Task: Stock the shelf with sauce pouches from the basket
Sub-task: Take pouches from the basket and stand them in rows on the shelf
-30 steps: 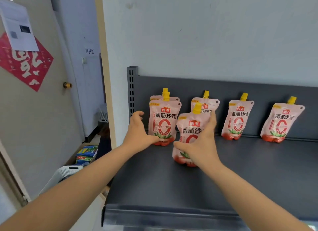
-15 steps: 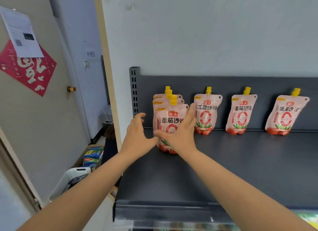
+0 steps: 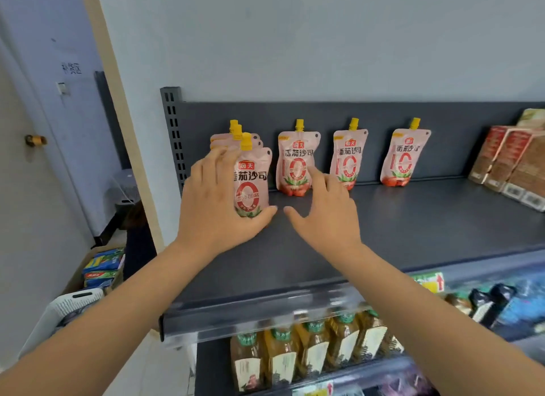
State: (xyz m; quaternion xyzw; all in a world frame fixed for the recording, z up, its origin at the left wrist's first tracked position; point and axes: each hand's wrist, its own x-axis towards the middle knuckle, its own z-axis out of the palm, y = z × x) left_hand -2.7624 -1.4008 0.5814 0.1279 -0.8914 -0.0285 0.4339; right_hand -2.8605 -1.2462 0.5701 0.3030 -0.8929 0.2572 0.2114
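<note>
Standing upright at the front of the leftmost row on the shelf (image 3: 413, 218), the newest sauce pouch (image 3: 252, 183) is no longer held by the right hand (image 3: 324, 212), which now hovers open and empty. The left hand (image 3: 212, 201) steadies it with flat, spread fingers. This pouch looks placed.

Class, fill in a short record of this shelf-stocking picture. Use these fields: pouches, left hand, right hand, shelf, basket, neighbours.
pouches: six pink sauce pouches with yellow caps, upright along the back; three bunched at left behind the front pouch, three single pouches to their right
left hand: rests on the front pouch, fingers fairly straight
right hand: open, holds nothing
shelf: dark grey metal shelf
basket: white plastic basket, lower left
neighbours: brown boxes at right end; amber drink bottles below
</note>
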